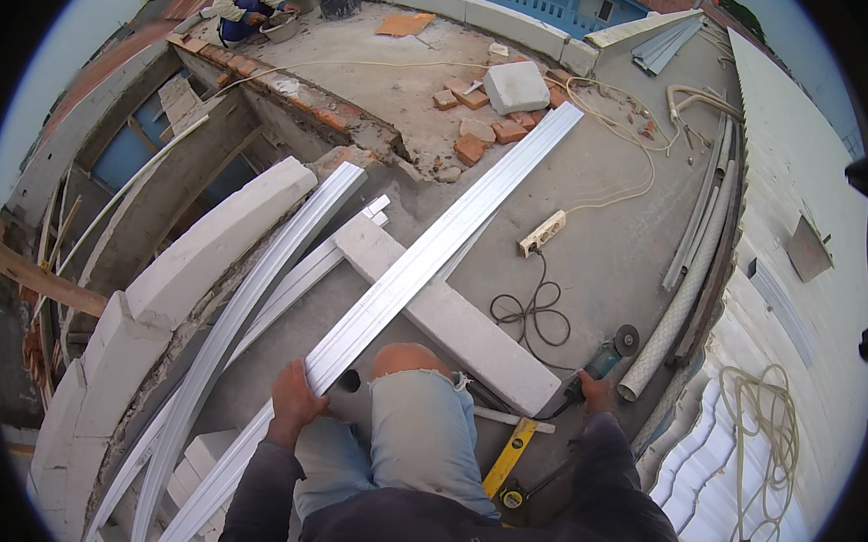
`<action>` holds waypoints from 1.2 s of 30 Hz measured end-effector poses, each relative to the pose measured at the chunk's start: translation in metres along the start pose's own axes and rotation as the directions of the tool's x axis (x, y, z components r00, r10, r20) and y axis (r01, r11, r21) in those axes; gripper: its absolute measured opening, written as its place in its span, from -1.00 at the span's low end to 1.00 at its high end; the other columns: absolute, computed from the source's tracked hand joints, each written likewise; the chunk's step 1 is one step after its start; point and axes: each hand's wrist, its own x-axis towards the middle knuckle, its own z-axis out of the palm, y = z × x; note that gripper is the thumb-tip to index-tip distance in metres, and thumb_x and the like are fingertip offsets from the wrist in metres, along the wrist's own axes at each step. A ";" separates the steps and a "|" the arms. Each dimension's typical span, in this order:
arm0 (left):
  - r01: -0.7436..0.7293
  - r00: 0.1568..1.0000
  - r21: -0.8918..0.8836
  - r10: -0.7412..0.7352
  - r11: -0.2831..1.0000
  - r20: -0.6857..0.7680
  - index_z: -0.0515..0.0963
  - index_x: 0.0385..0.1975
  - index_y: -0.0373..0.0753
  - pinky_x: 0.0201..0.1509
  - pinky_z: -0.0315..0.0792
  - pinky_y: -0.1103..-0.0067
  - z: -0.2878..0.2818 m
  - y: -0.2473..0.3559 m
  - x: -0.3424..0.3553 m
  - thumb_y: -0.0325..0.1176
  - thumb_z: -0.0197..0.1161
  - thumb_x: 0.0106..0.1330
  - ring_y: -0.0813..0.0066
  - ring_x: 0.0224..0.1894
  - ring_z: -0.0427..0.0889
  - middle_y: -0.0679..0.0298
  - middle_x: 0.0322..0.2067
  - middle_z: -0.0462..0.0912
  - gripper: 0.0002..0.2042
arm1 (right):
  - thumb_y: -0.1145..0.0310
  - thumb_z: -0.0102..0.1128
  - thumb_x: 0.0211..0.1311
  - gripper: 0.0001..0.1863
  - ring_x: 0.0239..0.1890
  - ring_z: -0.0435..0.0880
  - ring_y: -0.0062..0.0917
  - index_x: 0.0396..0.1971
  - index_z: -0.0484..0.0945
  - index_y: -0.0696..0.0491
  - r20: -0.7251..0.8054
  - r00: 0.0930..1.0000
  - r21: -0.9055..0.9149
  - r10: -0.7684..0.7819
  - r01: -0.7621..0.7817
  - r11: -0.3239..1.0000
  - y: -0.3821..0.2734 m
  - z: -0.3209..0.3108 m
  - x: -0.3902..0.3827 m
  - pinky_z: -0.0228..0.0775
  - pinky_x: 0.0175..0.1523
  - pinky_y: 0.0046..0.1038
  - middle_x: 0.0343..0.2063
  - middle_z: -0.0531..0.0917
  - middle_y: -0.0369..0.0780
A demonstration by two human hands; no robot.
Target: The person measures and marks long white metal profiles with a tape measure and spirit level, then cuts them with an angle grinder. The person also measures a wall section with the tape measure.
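On a grey concrete floor [611,272], a person in torn jeans [412,410] works with two bare hands. The left hand [298,401] has its grip closed on a long silvery metal profile [452,236], with the fingers laid over the bright upper face; how far they bend underneath is hidden, so this part I cannot tell. The metal profile rests across a long white block [487,337] and runs slantwise, from the lower left, past the person's knee, to its far end near some broken bricks [469,149].

The right hand [597,392] has its grip wrapped around the rear body of an angle grinder [606,362], just to the right of the white block's near end, and the disc [627,339] points away from the person. A black cable [527,311] lies in loops between the grinder and a pale socket strip [543,231].

Close to the person's right leg there are a yellow spirit level [510,455] and, just beside it, a tape measure [512,498]. On the left side, another profile [258,285] lies near a low white wall [222,248]. At the upper left, another person [244,8] crouches beside a basin [281,29].
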 end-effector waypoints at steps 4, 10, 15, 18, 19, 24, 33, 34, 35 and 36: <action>-0.008 1.000 0.012 0.008 1.000 -0.003 0.41 0.19 -0.29 0.24 0.48 0.15 0.003 -0.003 0.003 -0.15 0.67 -0.12 -0.08 0.14 0.59 -0.02 0.03 0.58 -0.17 | 0.29 0.60 0.10 -0.51 -0.19 0.75 -0.29 -0.07 0.65 0.29 -0.007 0.992 0.210 0.122 -0.118 0.970 0.003 0.013 0.015 0.63 -0.02 -0.24 -0.16 0.72 -0.09; 0.029 0.998 0.039 -0.027 0.999 -0.060 0.35 0.34 -0.28 0.37 0.36 0.14 -0.004 0.002 -0.005 -0.10 0.66 -0.11 -0.06 0.26 0.50 -0.03 0.13 0.55 -0.05 | 0.37 0.52 0.11 -0.68 -0.38 0.73 -0.29 -0.19 0.62 0.13 0.616 0.764 0.361 0.195 -0.493 0.792 -0.094 -0.062 0.013 0.64 -0.20 -0.29 -0.35 0.69 -0.14; -0.031 0.969 -0.224 -0.025 0.974 -0.246 0.38 0.36 -0.31 0.46 0.27 0.15 -0.025 0.043 -0.020 -0.05 0.59 0.05 -0.05 0.33 0.43 -0.03 0.21 0.50 -0.13 | 0.41 0.49 0.10 -0.62 -0.42 0.69 -0.42 -0.09 0.58 0.14 0.279 0.953 0.400 -0.119 -0.002 0.917 -0.186 -0.096 -0.060 0.56 -0.31 -0.35 -0.35 0.65 -0.26; -0.139 0.978 -0.495 0.041 0.858 -0.204 0.45 0.30 -0.39 0.33 0.48 0.24 -0.051 0.093 -0.030 -0.13 0.54 0.23 0.04 0.22 0.64 -0.07 0.14 0.64 -0.29 | 0.38 0.50 0.14 -0.57 -0.35 0.71 -0.40 -0.02 0.55 0.15 0.055 0.871 0.515 -0.488 0.394 0.762 -0.264 -0.115 -0.134 0.62 -0.24 -0.28 -0.31 0.65 -0.24; -0.194 0.979 -0.627 0.108 0.755 -0.173 0.46 0.28 -0.41 0.30 0.53 0.27 -0.061 0.116 -0.032 -0.15 0.54 0.25 0.07 0.19 0.68 -0.07 0.11 0.67 -0.31 | 0.36 0.49 0.16 -0.55 -0.30 0.74 -0.37 0.01 0.52 0.15 0.026 0.824 0.626 -0.566 0.428 0.652 -0.293 -0.124 -0.158 0.68 -0.17 -0.21 -0.28 0.66 -0.21; -0.539 0.782 -0.746 0.562 0.391 -0.271 0.54 0.20 -0.36 0.21 0.59 0.34 -0.094 0.231 -0.059 -0.13 0.49 0.31 0.13 0.10 0.75 -0.03 0.02 0.72 -0.43 | 0.37 0.47 0.11 -0.30 -0.05 0.76 -0.20 0.26 0.40 0.17 0.421 0.492 0.899 -0.762 -0.115 0.423 -0.395 -0.125 -0.269 0.76 0.02 -0.09 0.01 0.61 -0.08; -0.354 0.824 -0.858 0.559 0.373 -0.097 0.57 0.00 -0.40 -0.06 0.62 0.24 -0.069 0.198 -0.111 -0.26 0.49 0.30 -0.10 -0.17 0.80 -0.14 -0.29 0.76 -0.59 | 0.31 0.54 0.09 -0.24 0.10 0.72 -0.14 0.29 0.38 0.16 0.634 0.228 0.753 -0.739 -0.400 0.522 -0.366 -0.059 -0.368 0.64 0.27 0.00 0.05 0.64 -0.02; -0.357 0.820 -0.847 0.567 0.394 -0.082 0.57 -0.02 -0.40 -0.07 0.62 0.24 -0.065 0.192 -0.119 -0.26 0.48 0.30 -0.12 -0.18 0.80 -0.15 -0.29 0.76 -0.60 | 0.32 0.55 0.09 -0.26 0.07 0.73 -0.15 0.26 0.39 0.16 0.639 0.280 0.756 -0.716 -0.396 0.520 -0.356 -0.061 -0.373 0.66 0.21 -0.04 0.02 0.65 -0.01; -0.368 0.817 -0.834 0.571 0.411 -0.079 0.57 -0.04 -0.40 -0.08 0.62 0.23 -0.063 0.189 -0.123 -0.26 0.48 0.30 -0.14 -0.19 0.79 -0.15 -0.29 0.76 -0.61 | 0.32 0.56 0.09 -0.28 0.03 0.75 -0.17 0.24 0.40 0.16 0.640 0.322 0.762 -0.698 -0.388 0.519 -0.350 -0.062 -0.378 0.69 0.16 -0.08 -0.01 0.66 0.00; -0.379 0.817 -0.820 0.571 0.429 -0.079 0.57 -0.06 -0.41 -0.09 0.62 0.22 -0.063 0.187 -0.126 -0.26 0.48 0.29 -0.16 -0.19 0.79 -0.15 -0.30 0.76 -0.62 | 0.32 0.57 0.09 -0.29 0.00 0.76 -0.18 0.21 0.41 0.15 0.632 0.371 0.772 -0.680 -0.371 0.515 -0.346 -0.062 -0.381 0.71 0.10 -0.12 -0.04 0.67 0.01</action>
